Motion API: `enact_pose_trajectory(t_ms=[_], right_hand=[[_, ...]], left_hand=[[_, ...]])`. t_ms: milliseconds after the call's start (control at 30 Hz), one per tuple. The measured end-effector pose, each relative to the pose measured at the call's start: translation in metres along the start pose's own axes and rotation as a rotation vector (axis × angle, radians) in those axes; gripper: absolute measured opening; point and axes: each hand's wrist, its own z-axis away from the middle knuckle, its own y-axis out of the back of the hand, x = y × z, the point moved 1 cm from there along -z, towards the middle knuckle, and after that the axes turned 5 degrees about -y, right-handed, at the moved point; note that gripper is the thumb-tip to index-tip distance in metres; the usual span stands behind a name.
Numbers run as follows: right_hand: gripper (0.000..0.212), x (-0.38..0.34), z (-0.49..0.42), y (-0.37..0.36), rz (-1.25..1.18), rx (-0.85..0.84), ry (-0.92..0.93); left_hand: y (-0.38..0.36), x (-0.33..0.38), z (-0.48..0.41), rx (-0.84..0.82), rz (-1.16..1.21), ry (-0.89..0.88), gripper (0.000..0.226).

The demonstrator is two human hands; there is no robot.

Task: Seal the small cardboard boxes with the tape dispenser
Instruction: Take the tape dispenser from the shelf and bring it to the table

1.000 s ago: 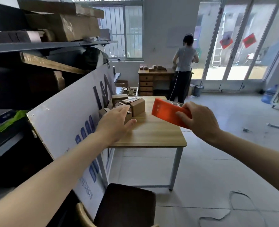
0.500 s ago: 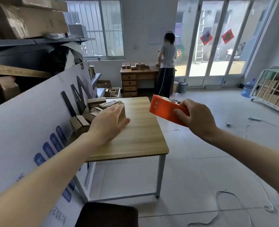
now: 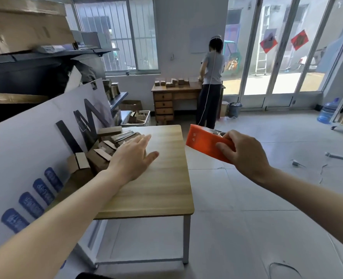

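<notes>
Several small cardboard boxes (image 3: 100, 156) with open flaps are piled along the left side of a wooden table (image 3: 156, 190). My left hand (image 3: 132, 158) reaches over the pile with its fingers straight and spread, holding nothing. My right hand (image 3: 245, 156) grips an orange tape dispenser (image 3: 204, 144) in the air, just right of the table's far right edge. The box under my left palm is mostly hidden.
A large white sign board (image 3: 36, 158) leans against the table's left side. Shelves with big cartons (image 3: 25, 29) stand behind it. A person (image 3: 212, 81) stands at a wooden desk (image 3: 174, 97) by the window. Cables (image 3: 327, 164) lie on the tiled floor.
The view has swung and drawn nearer to the table. My left hand has spread out flatter over the boxes. The tape dispenser stays gripped in my right hand.
</notes>
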Motion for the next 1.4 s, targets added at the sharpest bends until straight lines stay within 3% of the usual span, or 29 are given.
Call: enact_pose_trajectory(t_ms=[367,1100,1400], right_hand=[[0.027,0.050,-0.092,-0.059,-0.019,-0.053,0.069],[0.028,0.086,-0.288,-0.160,-0.122,-0.108,0.232],[0.026,0.166,-0.378,-0.211,-0.268,-0.155,0.326]], left_hand=[[-0.051,-0.021,-0.087,-0.032,0.006,0.088,0.066],[-0.095,-0.093,-0.224,-0.003,-0.064,0.266,0.065],[-0.139,-0.071,-0.314,-0.010,-0.131,0.435,0.066]])
